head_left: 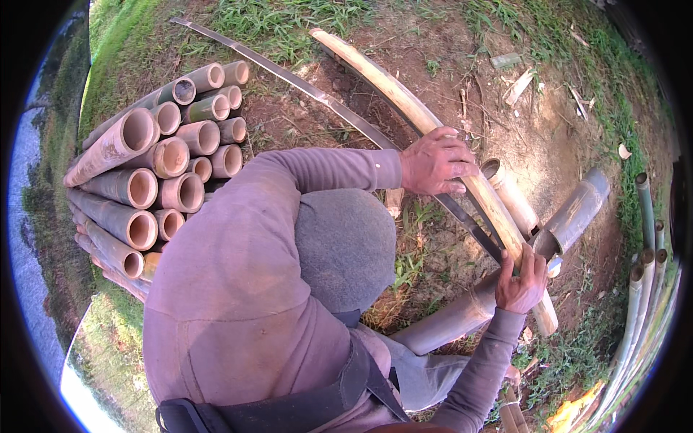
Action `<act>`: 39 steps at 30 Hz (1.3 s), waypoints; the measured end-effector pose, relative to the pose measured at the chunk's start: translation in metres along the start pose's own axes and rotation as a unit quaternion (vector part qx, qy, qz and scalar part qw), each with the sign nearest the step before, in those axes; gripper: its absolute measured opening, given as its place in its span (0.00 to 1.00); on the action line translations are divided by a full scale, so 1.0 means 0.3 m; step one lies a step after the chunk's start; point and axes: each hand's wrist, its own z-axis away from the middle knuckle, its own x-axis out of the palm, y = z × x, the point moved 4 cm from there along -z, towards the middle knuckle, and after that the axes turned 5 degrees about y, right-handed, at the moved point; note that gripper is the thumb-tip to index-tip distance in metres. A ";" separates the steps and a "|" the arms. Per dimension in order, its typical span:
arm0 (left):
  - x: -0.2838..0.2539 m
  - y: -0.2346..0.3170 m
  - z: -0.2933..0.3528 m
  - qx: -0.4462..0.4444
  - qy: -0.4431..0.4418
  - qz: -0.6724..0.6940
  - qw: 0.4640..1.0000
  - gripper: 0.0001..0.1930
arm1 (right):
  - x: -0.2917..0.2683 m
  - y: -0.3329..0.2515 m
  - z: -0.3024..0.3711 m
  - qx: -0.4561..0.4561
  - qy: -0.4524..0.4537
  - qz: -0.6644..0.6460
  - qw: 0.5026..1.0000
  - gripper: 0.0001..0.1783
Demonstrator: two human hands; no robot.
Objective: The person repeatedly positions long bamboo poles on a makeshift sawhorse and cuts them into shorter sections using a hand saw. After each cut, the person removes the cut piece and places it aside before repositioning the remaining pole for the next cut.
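A long, pale split bamboo strip (390, 85) runs slantwise from the far middle toward the near right. My left hand (438, 162) is closed over its middle, fingers curled across the top. Farther down, my right hand (522, 280) grips the same strip close to its near end, thumb on one side. A second, darker narrow strip (289, 77) comes in from the far left and passes beneath my left hand. Under the near end lie a thick bamboo tube (455, 317) and a grey bamboo section (577, 209). A small whitish thing beside my right fingers is unclear.
A stack of cut bamboo tubes (170, 157) stands at left. A shorter bamboo piece (511, 195) lies right of the strip. Several long bamboo poles (635, 303) line the right edge. Bamboo scraps (518, 86) are scattered over dirt and grass. My knee (345, 242) is between my arms.
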 end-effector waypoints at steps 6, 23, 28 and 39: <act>0.031 0.025 -0.045 -0.002 -0.039 0.023 0.999 0.22 | -0.008 0.049 0.018 0.023 -0.001 -0.001 1.000 0.24; 0.038 0.060 -0.096 0.063 -0.095 -0.017 0.993 0.19 | 0.118 0.159 1.082 0.606 -0.030 -0.095 0.789 0.13; 0.031 0.066 -0.117 0.077 -0.137 -0.059 0.986 0.20 | 0.248 0.215 1.192 0.540 -0.306 -0.095 0.778 0.15; 0.036 0.088 -0.158 0.078 -0.212 -0.165 0.960 0.23 | 0.233 0.202 1.131 0.420 -0.250 0.055 0.871 0.15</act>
